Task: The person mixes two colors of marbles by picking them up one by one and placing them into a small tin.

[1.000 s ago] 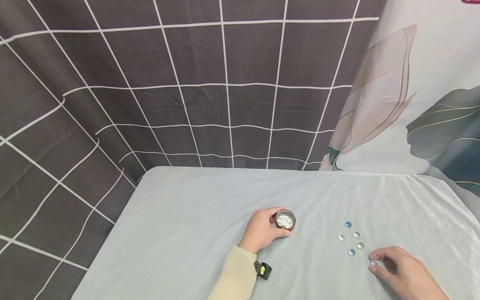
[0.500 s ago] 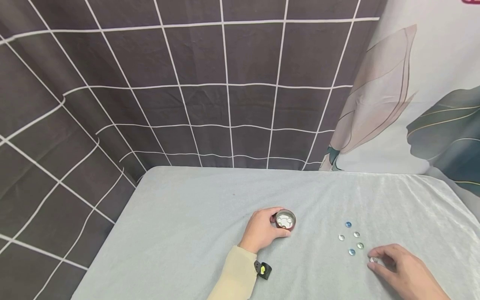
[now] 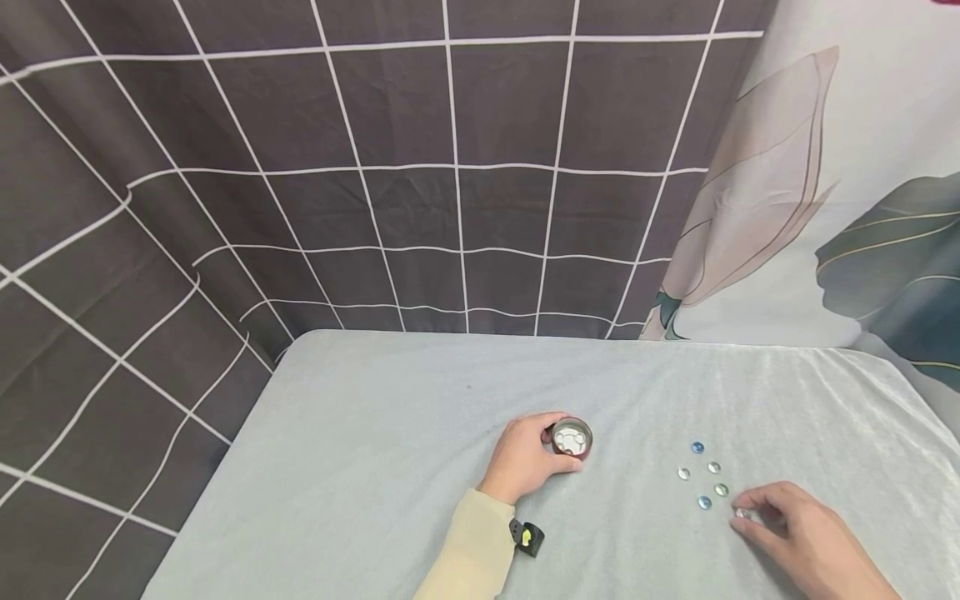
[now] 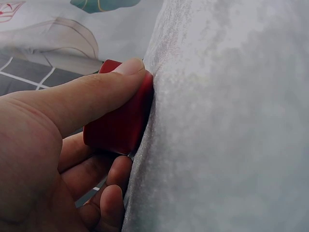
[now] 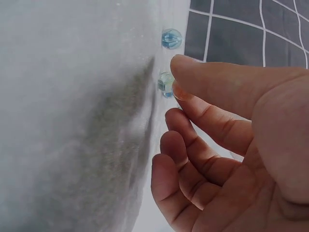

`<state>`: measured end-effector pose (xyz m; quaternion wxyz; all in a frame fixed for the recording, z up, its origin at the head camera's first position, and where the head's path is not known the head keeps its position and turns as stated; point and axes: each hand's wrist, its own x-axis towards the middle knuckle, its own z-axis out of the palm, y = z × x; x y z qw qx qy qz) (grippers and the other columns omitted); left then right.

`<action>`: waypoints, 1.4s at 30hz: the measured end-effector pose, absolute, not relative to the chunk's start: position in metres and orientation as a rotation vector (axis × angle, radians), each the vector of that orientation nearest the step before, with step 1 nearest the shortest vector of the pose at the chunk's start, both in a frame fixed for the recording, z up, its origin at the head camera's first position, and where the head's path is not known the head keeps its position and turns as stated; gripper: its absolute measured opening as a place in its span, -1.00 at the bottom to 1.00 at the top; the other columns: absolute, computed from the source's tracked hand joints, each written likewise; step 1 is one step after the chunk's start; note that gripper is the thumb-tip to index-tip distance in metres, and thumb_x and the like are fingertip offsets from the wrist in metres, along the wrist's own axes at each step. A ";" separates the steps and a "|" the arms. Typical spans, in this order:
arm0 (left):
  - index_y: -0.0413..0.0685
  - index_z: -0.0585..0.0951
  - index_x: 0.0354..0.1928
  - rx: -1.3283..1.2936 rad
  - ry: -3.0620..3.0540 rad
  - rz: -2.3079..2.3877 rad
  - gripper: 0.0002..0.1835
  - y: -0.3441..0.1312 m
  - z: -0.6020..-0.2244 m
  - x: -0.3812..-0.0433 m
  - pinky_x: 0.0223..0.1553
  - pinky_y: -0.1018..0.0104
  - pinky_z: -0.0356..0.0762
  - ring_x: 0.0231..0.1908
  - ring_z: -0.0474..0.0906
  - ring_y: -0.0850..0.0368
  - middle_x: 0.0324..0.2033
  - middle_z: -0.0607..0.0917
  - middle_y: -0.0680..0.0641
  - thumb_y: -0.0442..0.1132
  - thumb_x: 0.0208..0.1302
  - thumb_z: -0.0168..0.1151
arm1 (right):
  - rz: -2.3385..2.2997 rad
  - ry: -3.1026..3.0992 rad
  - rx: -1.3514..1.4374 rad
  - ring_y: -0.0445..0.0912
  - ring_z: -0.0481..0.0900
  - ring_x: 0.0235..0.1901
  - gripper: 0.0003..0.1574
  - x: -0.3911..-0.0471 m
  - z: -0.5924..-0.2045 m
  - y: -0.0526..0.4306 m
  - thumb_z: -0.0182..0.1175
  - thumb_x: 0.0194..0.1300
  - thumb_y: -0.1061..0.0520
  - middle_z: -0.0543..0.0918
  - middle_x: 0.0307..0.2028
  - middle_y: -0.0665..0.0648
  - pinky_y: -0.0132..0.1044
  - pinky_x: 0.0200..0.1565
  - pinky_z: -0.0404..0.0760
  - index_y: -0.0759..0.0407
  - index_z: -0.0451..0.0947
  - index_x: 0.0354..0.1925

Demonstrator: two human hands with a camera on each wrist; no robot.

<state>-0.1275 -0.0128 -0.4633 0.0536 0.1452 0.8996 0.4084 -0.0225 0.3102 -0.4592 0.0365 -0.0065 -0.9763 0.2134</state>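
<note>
My left hand (image 3: pixel 522 458) grips a small round red container (image 3: pixel 588 445) from its left side, thumb in front and fingers behind. In the left wrist view the red container (image 4: pixel 118 126) stands on the cloth; the head view shows its open top and some clear pieces on a pale bottom. At lower right my right hand (image 3: pixel 808 533) pinches a clear glass marble (image 3: pixel 743 514) between thumb and index finger, just above or at the cloth. Left of it lie two blue marbles (image 3: pixel 704 502), a greenish marble (image 3: pixel 722 490) and two clear marbles (image 3: pixel 683 473).
A pale grey cloth (image 3: pixel 375 433) covers the table. Behind it hangs a dark curtain (image 3: pixel 397 208) with white grid lines, and a leaf-patterned curtain (image 3: pixel 780 250) at the right. A black strap device (image 3: pixel 531 538) sits on the left wrist.
My right hand has shifted slightly up and left with the clear marble between its fingers. The left hand stays in place on the red container.
</note>
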 end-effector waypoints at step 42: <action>0.12 0.70 0.12 0.447 2.754 1.211 -0.37 -0.013 -0.464 -0.128 0.09 0.26 0.49 -0.01 0.60 0.16 -0.07 0.74 0.13 -0.06 -0.10 0.67 | 0.725 -2.769 0.157 -0.39 0.37 -0.39 -0.62 -0.028 -0.457 0.294 0.59 -0.08 0.18 0.53 -0.38 -0.22 -0.55 -0.34 0.28 -0.17 0.58 -0.40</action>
